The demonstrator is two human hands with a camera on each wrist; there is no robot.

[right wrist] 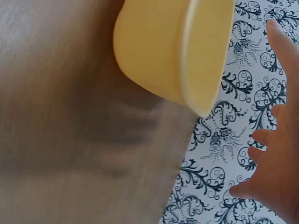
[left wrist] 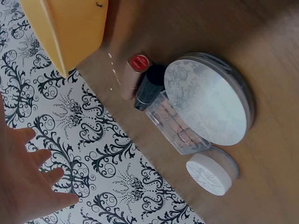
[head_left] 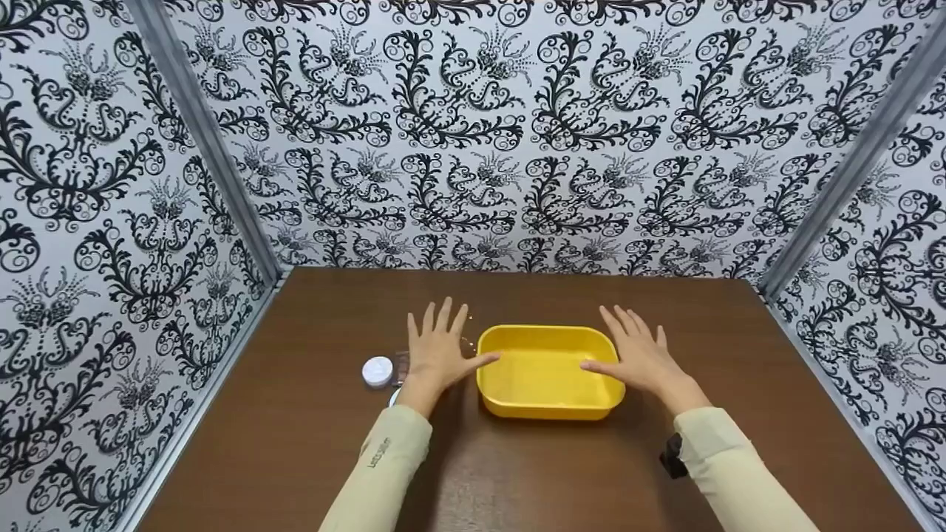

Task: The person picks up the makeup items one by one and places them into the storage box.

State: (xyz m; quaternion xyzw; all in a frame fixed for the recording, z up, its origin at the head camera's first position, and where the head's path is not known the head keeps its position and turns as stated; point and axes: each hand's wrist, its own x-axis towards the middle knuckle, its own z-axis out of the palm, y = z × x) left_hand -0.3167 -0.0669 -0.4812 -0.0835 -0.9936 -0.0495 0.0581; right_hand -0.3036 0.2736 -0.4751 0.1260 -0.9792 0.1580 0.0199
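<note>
A yellow plastic basin [head_left: 550,411] sits on the brown table. My left hand [head_left: 440,356] hovers by its left end with fingers spread and the thumb over the rim. At the other end my right hand [head_left: 644,360] is also spread, its thumb over the basin. Both wrist views show the hands apart from the basin, holding nothing. Beside the left hand, the left wrist view shows a round case with a shiny lid [left wrist: 208,100], a clear palette [left wrist: 177,126], a white-lidded jar [left wrist: 209,175], a dark tube [left wrist: 150,88] and a red-topped lipstick box [left wrist: 131,84].
The brown table [head_left: 318,465] reaches back to a wall [head_left: 473,148] with black scroll patterns. Grey metal posts [head_left: 207,133] stand at the corners. A small black object [head_left: 672,457] shows at the right wrist, by the sleeve.
</note>
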